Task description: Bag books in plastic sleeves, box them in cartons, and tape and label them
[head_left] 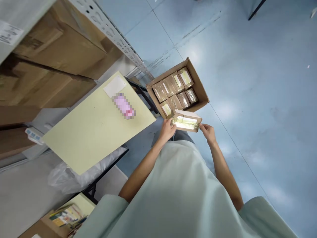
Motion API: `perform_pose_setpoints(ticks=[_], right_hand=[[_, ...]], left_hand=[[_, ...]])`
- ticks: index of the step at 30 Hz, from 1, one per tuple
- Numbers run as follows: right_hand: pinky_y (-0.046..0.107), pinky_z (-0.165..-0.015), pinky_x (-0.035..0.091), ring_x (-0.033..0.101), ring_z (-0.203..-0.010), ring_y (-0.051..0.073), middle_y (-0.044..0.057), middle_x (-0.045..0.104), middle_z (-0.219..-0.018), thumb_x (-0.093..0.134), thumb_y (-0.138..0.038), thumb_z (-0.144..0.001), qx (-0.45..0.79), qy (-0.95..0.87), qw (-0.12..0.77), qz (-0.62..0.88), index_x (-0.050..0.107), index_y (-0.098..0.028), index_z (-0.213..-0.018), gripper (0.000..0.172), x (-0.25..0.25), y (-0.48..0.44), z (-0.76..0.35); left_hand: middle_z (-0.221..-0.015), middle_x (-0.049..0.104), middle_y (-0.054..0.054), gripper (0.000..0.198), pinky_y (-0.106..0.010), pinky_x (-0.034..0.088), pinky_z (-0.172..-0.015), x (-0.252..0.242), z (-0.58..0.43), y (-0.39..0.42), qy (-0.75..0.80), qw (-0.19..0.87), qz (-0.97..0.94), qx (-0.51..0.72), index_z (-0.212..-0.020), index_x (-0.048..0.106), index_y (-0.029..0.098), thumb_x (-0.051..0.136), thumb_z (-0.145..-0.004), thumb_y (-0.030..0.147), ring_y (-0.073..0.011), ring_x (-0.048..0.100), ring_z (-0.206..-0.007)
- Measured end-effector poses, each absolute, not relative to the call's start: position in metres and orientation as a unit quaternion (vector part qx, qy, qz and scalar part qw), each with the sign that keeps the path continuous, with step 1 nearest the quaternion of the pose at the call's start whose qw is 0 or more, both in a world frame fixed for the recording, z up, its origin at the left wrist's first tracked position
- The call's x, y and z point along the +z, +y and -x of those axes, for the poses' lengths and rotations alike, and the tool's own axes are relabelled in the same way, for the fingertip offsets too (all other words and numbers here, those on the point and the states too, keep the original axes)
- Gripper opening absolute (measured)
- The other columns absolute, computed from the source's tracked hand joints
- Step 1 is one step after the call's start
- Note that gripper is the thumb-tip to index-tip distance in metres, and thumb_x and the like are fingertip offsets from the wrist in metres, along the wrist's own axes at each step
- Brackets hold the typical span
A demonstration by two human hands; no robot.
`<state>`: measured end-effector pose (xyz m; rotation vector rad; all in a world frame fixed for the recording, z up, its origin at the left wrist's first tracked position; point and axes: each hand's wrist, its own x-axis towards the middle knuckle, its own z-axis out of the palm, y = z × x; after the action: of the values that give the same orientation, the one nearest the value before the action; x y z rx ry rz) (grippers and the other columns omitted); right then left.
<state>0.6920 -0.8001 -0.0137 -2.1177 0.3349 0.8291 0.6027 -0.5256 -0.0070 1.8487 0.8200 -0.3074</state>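
Note:
A small brown cardboard box (187,121) with shiny tape and a pale label is held in front of my body. My left hand (167,129) grips its left end, fingers closed round the edge. At the opposite end, my right hand (208,131) pinches the lower right corner. Just beyond stands a large open carton (201,86) on the floor, with several similar taped small boxes (170,83) packed inside in rows. The held box overlaps the carton's near edge in the view, so part of that side is hidden.
To the left is a pale yellow table (99,132) bearing a white paper (114,86) and a blurred pink item (124,105). Metal shelving (109,29) with big cartons (61,49) rises behind it. A plastic bag (66,178) lies under the table. Blue floor (260,99) stretches right.

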Motion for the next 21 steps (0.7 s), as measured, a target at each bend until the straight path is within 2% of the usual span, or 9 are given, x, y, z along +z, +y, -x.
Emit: perform_pose_setpoints(ticks=[4,7,13,17,21], right_hand=[[0.042,-0.098,0.061,0.076,-0.117,0.035,0.017,0.083,-0.127,0.072,-0.076,-0.079,0.338,0.196,0.489,0.78,0.08,-0.014,-0.122,0.075,-0.053,-0.787,-0.698],[0.038,-0.099,0.061,0.074,-0.121,0.029,0.014,0.08,-0.134,0.077,-0.066,-0.081,0.353,0.271,0.531,0.721,0.076,-0.017,-0.127,0.067,-0.083,-0.767,-0.703],[0.024,-0.087,0.057,0.075,-0.104,0.016,0.0,0.08,-0.108,0.085,-0.043,-0.084,0.325,0.43,0.603,0.588,0.073,-0.025,-0.102,0.029,-0.145,-0.73,-0.727],[0.019,-0.075,0.056,0.077,-0.09,0.012,-0.004,0.075,-0.096,0.085,-0.034,-0.088,0.325,0.458,0.633,0.533,0.068,-0.025,-0.095,0.02,-0.186,-0.717,-0.745],[0.018,-0.068,0.057,0.079,-0.082,0.012,-0.003,0.075,-0.091,0.081,-0.027,-0.094,0.35,0.485,0.62,0.509,0.068,-0.024,-0.097,0.014,-0.228,-0.703,-0.759]], left_hand=[[-0.124,0.07,-0.019,0.045,-0.055,0.046,-0.124,-0.043,-0.669,-0.53,0.283,0.475,-0.82,-0.149,-0.131,0.075,0.014,0.078,-0.086,0.016,-0.0407,0.064,-0.133],[-0.135,0.067,-0.023,0.053,-0.058,0.039,-0.129,-0.068,-0.712,-0.533,0.258,0.455,-0.838,-0.155,-0.14,0.069,0.009,0.077,-0.087,0.014,-0.0446,0.058,-0.142],[-0.163,0.055,-0.023,0.067,-0.052,0.029,-0.138,-0.122,-0.768,-0.533,0.203,0.424,-0.856,-0.216,-0.161,0.053,0.008,0.065,-0.095,0.014,-0.0376,0.047,-0.157],[-0.176,0.042,-0.022,0.074,-0.049,0.021,-0.142,-0.181,-0.792,-0.528,0.189,0.439,-0.842,-0.25,-0.168,0.045,0.009,0.063,-0.096,0.012,-0.0345,0.035,-0.167],[-0.178,0.039,-0.021,0.077,-0.049,0.018,-0.142,-0.251,-0.81,-0.519,0.19,0.465,-0.827,-0.254,-0.17,0.044,0.012,0.067,-0.096,0.014,-0.0348,0.03,-0.17]])
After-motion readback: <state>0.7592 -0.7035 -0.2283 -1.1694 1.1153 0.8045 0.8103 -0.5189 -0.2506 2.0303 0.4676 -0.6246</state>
